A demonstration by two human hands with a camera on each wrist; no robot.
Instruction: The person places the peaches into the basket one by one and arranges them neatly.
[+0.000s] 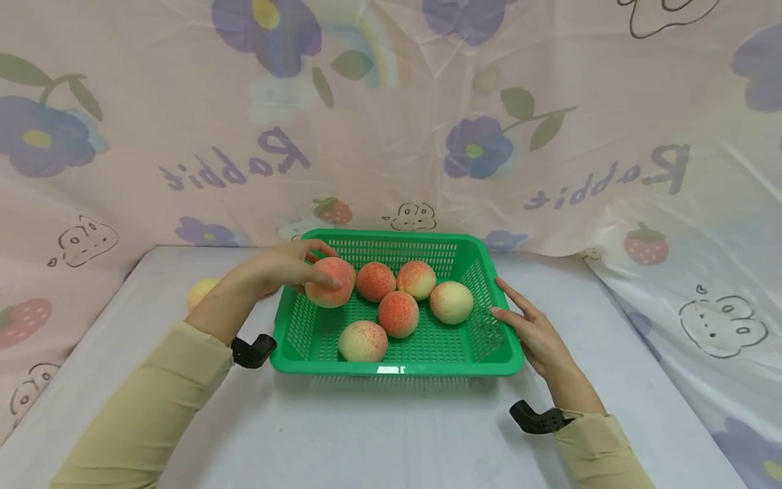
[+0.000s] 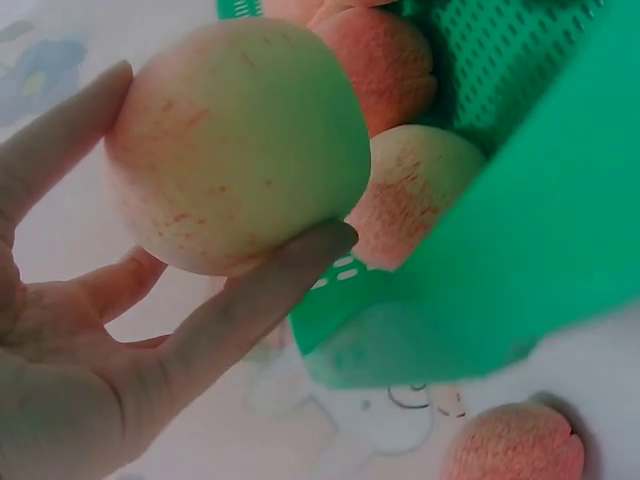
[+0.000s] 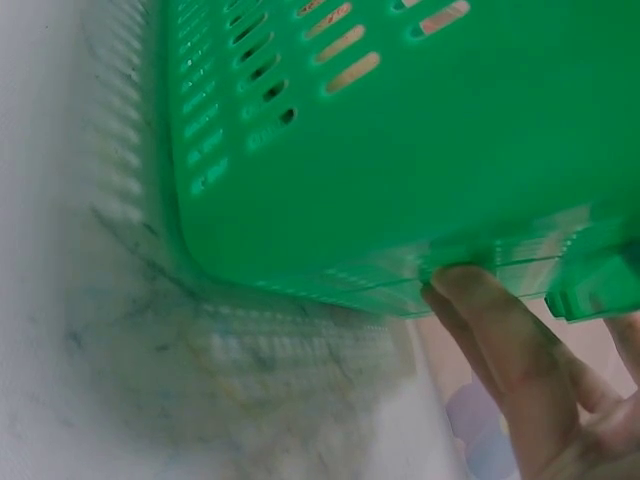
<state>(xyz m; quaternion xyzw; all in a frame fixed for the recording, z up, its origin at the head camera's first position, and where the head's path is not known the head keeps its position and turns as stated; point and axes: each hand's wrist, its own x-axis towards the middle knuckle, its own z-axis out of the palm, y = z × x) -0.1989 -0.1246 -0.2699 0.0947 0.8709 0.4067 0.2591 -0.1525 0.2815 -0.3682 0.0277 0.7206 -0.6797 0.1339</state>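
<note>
My left hand (image 1: 288,266) holds a yellow-and-red peach (image 1: 330,291) between thumb and fingers, over the left side of a green plastic basket (image 1: 452,369). In the left wrist view this peach (image 2: 240,150) is raised beside the basket wall, with the fingers spread round it. Several other peaches lie inside the basket, among them a red peach (image 1: 398,314) in the middle and a pale peach (image 1: 452,303) at the right. My right hand (image 1: 540,339) grips the basket's right rim, thumb at the top edge. In the right wrist view fingers (image 3: 500,340) touch the outer wall.
Left of the basket, a yellowish peach (image 1: 201,292) sits on the white-covered table (image 1: 391,435), partly behind the left forearm. A reddish peach (image 2: 515,445) lies outside the basket too. A printed cloth (image 1: 379,136) hangs behind the table.
</note>
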